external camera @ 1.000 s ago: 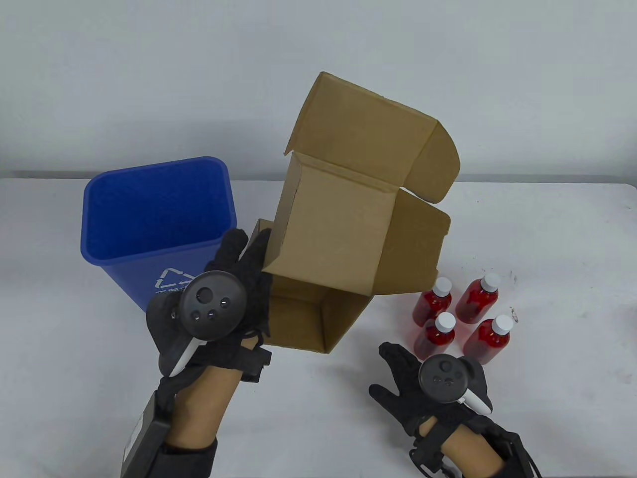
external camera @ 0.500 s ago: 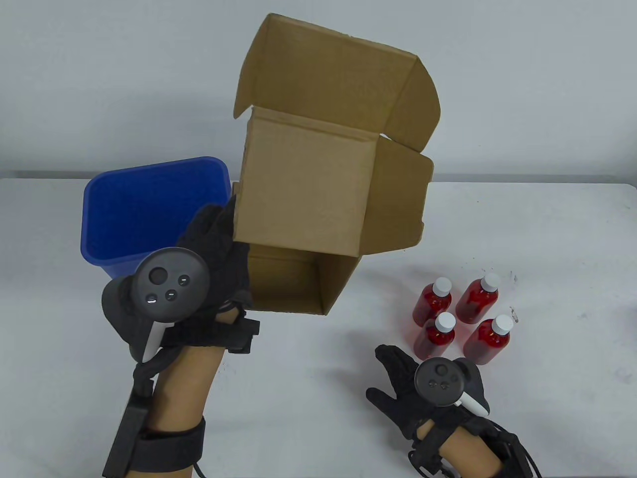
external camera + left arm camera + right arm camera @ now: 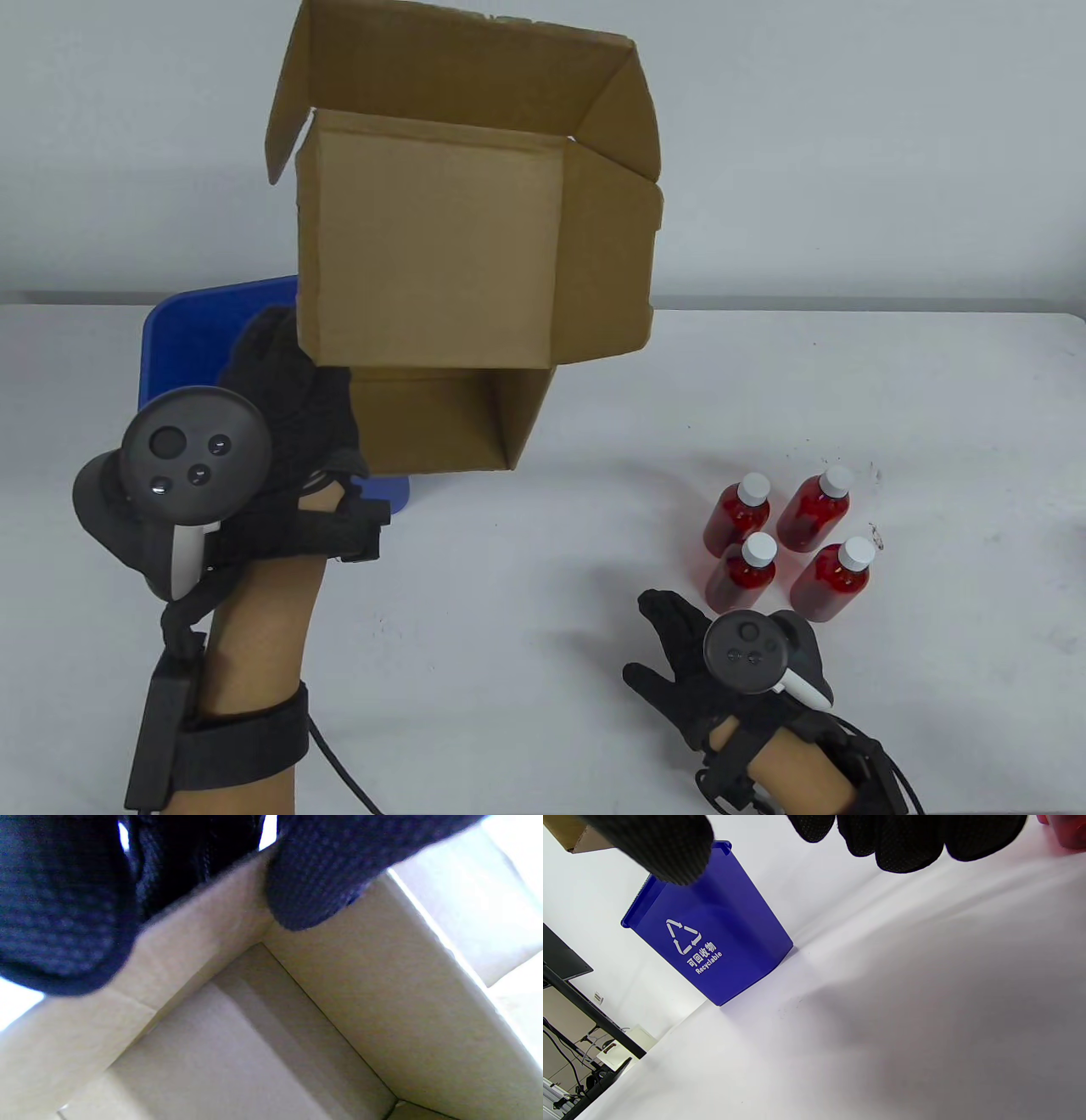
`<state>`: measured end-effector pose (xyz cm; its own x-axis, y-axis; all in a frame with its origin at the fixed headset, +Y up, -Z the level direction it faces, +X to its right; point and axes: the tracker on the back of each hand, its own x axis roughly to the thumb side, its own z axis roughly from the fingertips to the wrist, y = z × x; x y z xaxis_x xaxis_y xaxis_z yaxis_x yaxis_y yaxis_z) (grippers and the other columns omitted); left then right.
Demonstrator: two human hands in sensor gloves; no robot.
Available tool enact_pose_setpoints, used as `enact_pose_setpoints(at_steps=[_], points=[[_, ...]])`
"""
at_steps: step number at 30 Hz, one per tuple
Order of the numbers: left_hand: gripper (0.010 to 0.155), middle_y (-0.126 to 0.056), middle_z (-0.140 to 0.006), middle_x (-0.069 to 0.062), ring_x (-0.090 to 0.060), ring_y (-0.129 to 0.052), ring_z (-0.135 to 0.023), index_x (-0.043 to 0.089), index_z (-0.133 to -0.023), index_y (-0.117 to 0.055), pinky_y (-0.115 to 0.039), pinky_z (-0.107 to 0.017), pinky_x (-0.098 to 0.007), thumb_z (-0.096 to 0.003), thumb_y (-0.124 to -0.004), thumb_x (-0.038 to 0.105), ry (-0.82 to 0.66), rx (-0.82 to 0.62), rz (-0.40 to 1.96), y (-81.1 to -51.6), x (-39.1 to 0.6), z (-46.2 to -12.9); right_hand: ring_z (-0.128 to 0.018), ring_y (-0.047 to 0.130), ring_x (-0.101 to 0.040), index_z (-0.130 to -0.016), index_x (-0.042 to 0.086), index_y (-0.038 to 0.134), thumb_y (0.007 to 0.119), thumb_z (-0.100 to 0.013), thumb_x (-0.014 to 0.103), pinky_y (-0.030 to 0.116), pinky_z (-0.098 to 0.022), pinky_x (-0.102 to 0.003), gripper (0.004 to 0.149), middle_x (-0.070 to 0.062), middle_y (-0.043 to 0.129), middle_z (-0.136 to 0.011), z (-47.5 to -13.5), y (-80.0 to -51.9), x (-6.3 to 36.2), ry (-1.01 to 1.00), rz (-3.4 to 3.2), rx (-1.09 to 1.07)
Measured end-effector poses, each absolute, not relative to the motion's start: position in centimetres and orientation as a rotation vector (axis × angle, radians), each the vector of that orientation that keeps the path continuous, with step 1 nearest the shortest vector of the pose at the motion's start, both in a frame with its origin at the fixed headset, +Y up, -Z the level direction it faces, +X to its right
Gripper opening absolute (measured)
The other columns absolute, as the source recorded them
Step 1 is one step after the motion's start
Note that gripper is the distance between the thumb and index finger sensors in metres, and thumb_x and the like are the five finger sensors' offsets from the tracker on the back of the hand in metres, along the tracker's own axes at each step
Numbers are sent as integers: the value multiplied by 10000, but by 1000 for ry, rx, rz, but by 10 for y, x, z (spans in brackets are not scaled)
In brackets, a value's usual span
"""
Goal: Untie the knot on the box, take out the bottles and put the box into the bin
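Note:
My left hand (image 3: pixel 288 382) grips the left wall of the open, empty cardboard box (image 3: pixel 441 263) and holds it high above the table, over the blue recycling bin (image 3: pixel 182 335). In the left wrist view the thumb (image 3: pixel 322 878) is inside the box wall (image 3: pixel 203 925) and the other fingers are outside it. The bin (image 3: pixel 708 938) stands upright at the table's back left, mostly hidden in the table view. Several red bottles with white caps (image 3: pixel 785 539) stand grouped at the right. My right hand (image 3: pixel 679 654) rests flat on the table in front of them, holding nothing.
The white table (image 3: pixel 933 424) runs to a pale wall behind. In the right wrist view a dark desk frame (image 3: pixel 581 1001) with cables shows beyond the table's left edge.
My left hand has lifted the box up and to the left, from beside the bin to above it. The right hand and the bottles have stayed still.

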<state>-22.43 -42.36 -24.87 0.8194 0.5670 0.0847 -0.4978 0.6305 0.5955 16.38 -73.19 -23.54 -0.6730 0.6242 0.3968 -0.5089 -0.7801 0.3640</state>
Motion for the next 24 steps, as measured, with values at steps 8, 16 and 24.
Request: enact_pose_setpoints(at_steps=[8, 16, 24], points=[[500, -843, -969, -216, -472, -993, -562, 402, -991, -800, -1037, -184, -455, -505, -842, 292, 245, 665, 632, -421, -259, -258, -906, 538, -567, -1039, -6, 313, 647, -497, 522, 530, -602, -679, 827, -282, 335, -1047, -235, -732, 163, 308, 2397, 679], [501, -820, -978, -220, -474, -977, -578, 400, -1003, -771, -1027, -213, -465, -517, -823, 290, 311, 713, 623, -429, -270, -269, -907, 534, -567, -1039, -5, 313, 646, -498, 521, 529, -603, -679, 825, -283, 333, -1047, -235, -733, 162, 325, 2404, 682], [503, -805, -988, -225, -481, -964, -601, 410, -1004, -761, -1021, -242, -480, -520, -819, 286, 386, 726, 588, -438, -285, -281, -908, 529, -568, -1040, -6, 312, 644, -498, 523, 528, -604, -679, 826, -282, 331, -1048, -234, -732, 161, 320, 2406, 695]])
